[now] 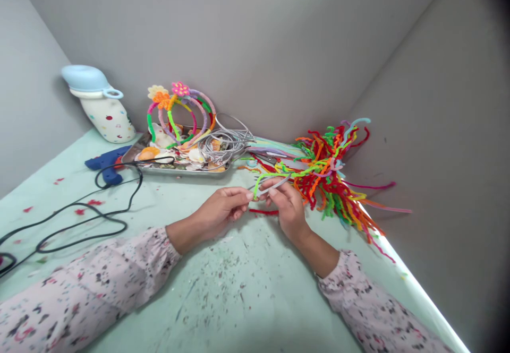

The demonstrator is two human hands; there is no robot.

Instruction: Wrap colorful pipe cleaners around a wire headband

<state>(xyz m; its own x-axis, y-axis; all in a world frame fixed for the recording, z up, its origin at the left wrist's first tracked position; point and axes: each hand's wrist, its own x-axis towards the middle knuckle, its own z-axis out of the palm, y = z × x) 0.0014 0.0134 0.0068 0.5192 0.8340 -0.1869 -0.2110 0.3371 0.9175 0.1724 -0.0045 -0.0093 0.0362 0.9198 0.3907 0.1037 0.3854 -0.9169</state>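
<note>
Above the middle of the table [223, 305], a lime-green fuzzy stem [274, 174] and a thin grey band [278, 184] are held between two hands. The fingers of the left hand [215, 209] are pinched closed on the stem's bent end; whether the band is also gripped there cannot be told. By the right hand [291, 212], fingers curled against the thumb, the band is held. Between the hands, a red stem [263, 212] is seen on the table. To the right, multicoloured stems [326, 183] are heaped. Beyond, a metal tray [183, 172] is noted with coiled grey wire [227, 145] and flower-topped hoops [180, 88]. Farther left, a blue glue gun [109, 161] and a white bottle [107, 119] are found.
</note>
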